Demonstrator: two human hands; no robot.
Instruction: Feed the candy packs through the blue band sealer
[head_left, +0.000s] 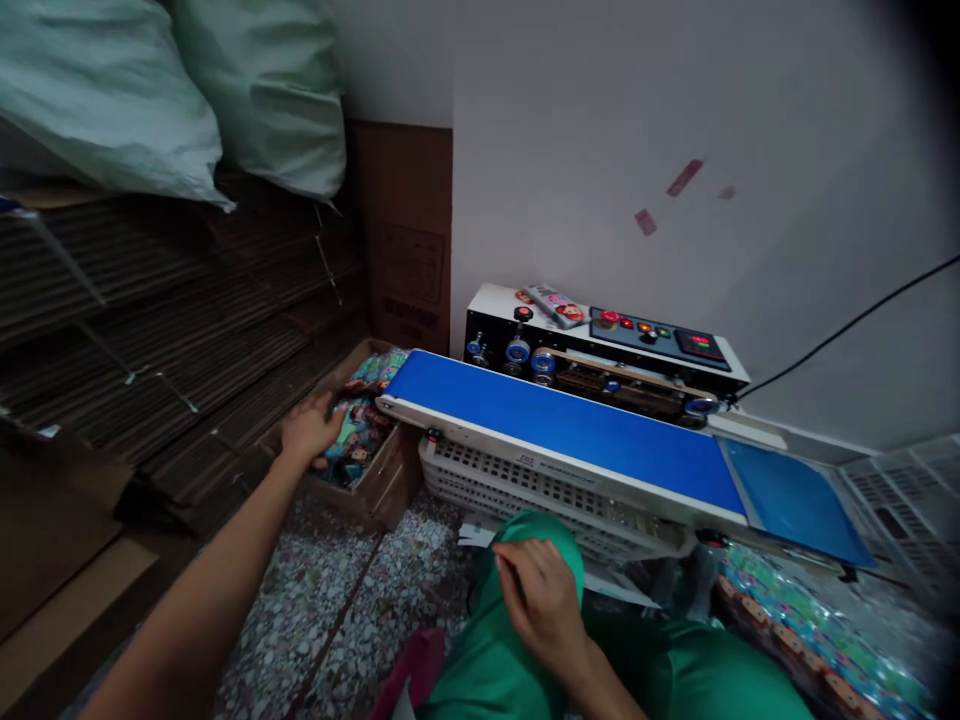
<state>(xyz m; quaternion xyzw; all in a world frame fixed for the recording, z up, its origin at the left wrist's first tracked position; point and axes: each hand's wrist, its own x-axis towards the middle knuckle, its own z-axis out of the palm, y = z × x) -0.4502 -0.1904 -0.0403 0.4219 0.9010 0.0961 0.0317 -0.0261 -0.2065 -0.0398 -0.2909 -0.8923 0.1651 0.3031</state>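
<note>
My left hand [309,428] reaches to the near left side of a cardboard box [381,480], its fingers apart over the colourful printed packets [358,435] inside. No packet shows lifted in it. On the green-trousered knee [551,530] rests my right hand [541,595], loosely closed, with nothing visible in the fingers. Beyond the knee stands a band sealing machine [600,345] with lit buttons and a blue conveyor belt [555,415]. The belt's left end overhangs the box.
A printed packet [559,305] lies on top of the machine. White plastic crates [480,470] stand under the belt. Several clear-wrapped printed packs [817,640] are at the lower right. Stacked flat cardboard [150,280] and large white sacks [262,90] fill the left.
</note>
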